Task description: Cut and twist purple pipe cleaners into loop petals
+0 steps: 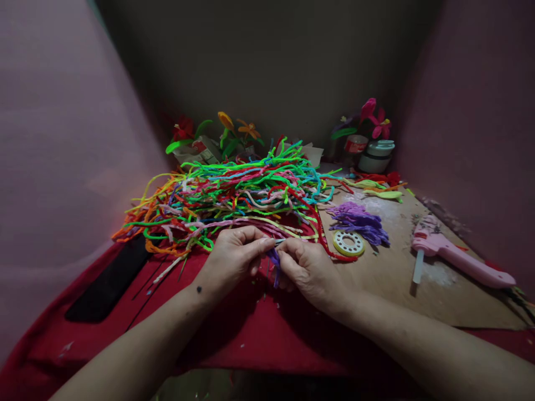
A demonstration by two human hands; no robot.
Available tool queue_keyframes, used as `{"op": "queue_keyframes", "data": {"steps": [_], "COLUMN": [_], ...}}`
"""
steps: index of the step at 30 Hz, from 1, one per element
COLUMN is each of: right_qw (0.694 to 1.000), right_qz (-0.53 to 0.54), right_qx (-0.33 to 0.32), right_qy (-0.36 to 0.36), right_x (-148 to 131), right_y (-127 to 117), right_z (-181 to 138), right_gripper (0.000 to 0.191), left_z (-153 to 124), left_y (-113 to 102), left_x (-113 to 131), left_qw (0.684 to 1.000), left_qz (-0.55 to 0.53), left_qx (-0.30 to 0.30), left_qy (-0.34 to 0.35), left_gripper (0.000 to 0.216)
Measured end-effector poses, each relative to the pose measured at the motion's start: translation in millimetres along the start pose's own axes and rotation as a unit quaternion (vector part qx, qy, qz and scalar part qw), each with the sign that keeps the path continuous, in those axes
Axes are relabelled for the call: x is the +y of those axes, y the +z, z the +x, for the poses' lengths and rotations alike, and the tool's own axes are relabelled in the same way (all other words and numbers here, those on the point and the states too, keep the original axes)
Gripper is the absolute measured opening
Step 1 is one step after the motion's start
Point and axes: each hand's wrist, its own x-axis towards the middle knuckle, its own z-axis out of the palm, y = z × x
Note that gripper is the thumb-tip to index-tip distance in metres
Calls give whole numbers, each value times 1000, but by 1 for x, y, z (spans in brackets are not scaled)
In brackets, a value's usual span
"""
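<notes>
Close together over the front of the table, my left hand [240, 253] and my right hand [305, 267] are both closed in a pinch. A purple pipe cleaner [275, 262] is bent between their fingers, with part of it hanging below. At the fingertips a short, thin, shiny piece [281, 241] shows, too small to identify. Just behind the hands lies a large heap of coloured pipe cleaners [251, 189] in green, red, orange, pink and blue. To the right of my right hand, a bundle of purple pipe cleaners [357, 223] rests on a cardboard sheet [388, 278].
A yellow-and-white spool [348, 243] and a pink glue gun [455, 253] lie on the cardboard. On the left, a black flat object [111, 281] rests on the red cloth [234, 334]. Pipe-cleaner flowers [248, 129] and a lidded jar [377, 156] stand at the back.
</notes>
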Motion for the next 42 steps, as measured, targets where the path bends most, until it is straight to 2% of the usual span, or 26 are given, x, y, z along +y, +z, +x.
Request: {"op": "queue_keyframes", "data": {"steps": [5, 11, 17, 22, 27, 35, 42], "right_qw": [999, 997, 998, 976, 967, 957, 959], "right_qz": [-29, -74, 44, 170, 202, 242, 237], "right_qx": [19, 4, 0, -67, -89, -44, -31], "right_qy": [-10, -7, 44, 121, 127, 151, 155], "right_x": [0, -6, -2, -10, -9, 0, 4], "right_y": [1, -1, 4, -1, -6, -4, -3], "right_z": [0, -2, -2, 2, 3, 4, 6], "right_gripper": [15, 20, 17, 17, 23, 18, 17], "left_z": [1, 3, 2, 2, 2, 4, 5], "left_y": [1, 0, 1, -1, -3, -8, -9], "left_x": [-2, -6, -6, -4, -4, -12, -11], "left_qw": [1000, 999, 999, 999, 999, 987, 990], "left_qz": [7, 2, 18, 1, -5, -94, -50], "left_qx": [4, -39, -34, -42, -52, -122, -130], "left_qy": [-1, 7, 28, 32, 16, -48, -37], "left_gripper": [26, 28, 24, 24, 24, 20, 19]}}
